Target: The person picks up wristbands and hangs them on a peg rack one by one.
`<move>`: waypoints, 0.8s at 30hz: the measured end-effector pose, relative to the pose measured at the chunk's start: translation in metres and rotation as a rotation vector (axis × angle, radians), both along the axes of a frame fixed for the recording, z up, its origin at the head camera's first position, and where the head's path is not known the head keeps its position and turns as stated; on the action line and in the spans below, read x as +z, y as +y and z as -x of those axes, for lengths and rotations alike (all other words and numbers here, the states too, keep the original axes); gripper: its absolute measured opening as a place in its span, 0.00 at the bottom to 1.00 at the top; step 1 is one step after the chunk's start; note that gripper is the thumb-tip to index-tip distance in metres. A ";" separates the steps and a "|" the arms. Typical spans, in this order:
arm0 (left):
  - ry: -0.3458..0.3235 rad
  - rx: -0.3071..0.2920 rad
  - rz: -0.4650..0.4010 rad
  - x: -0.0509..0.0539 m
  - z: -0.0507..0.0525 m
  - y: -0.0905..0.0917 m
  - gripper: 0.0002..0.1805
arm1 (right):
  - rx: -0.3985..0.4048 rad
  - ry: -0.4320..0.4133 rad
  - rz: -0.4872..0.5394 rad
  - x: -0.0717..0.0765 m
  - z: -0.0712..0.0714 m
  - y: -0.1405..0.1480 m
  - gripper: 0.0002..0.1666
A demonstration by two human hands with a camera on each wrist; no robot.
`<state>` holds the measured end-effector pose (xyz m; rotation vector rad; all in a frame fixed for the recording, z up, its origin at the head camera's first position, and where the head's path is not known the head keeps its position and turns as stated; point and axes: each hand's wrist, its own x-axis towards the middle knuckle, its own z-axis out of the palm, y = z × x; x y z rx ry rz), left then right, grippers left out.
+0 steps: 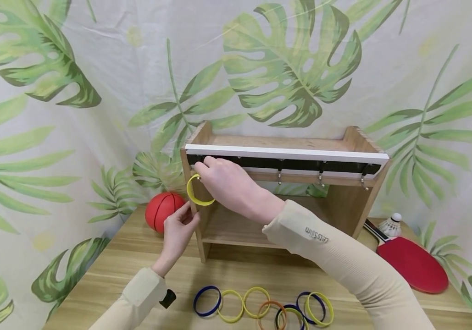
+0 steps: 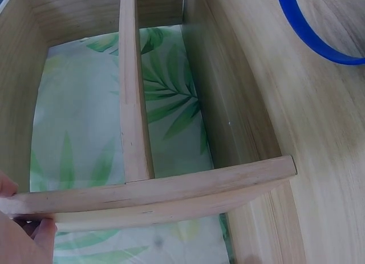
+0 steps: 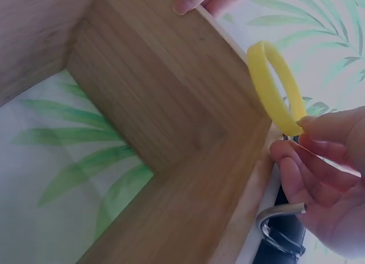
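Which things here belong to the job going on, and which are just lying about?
Likely part of the job:
yellow band, pinched by the right hand
wooden shelf, gripped by the left hand
hooks
loose bands

Apparently just lying about:
red ball
paddle
shuttlecock

We kinda lose the black strip (image 1: 260, 163) behind the right hand (image 1: 229, 185); well off the left hand (image 2: 25, 238), a blue ring (image 2: 303, 32) gets cropped.

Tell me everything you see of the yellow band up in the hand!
The yellow band is a plain, thin, round loop, smooth and rubbery-looking, its opening facing the head camera. The right hand pinches it at one edge, up off the table, at the wooden shelf's left end, near the black hook strip. Whether anything else touches it is unclear.
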<state>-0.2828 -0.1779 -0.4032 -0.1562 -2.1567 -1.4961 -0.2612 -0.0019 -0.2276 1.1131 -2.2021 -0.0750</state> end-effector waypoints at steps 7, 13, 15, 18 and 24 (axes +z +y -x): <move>0.007 -0.012 -0.003 -0.002 0.002 0.001 0.20 | 0.089 -0.012 0.136 -0.007 -0.015 0.027 0.03; 0.025 -0.007 -0.020 -0.003 0.002 0.000 0.20 | 0.221 0.052 0.230 -0.034 -0.040 0.058 0.02; 0.024 -0.003 -0.024 -0.002 0.002 0.000 0.19 | 0.238 0.058 0.236 -0.043 -0.049 0.067 0.03; 0.024 -0.001 -0.024 -0.002 0.001 0.000 0.19 | 0.254 0.040 0.256 -0.059 -0.061 0.082 0.06; 0.014 0.007 -0.019 -0.003 0.000 0.001 0.19 | 0.177 -0.094 0.288 -0.122 -0.069 0.127 0.10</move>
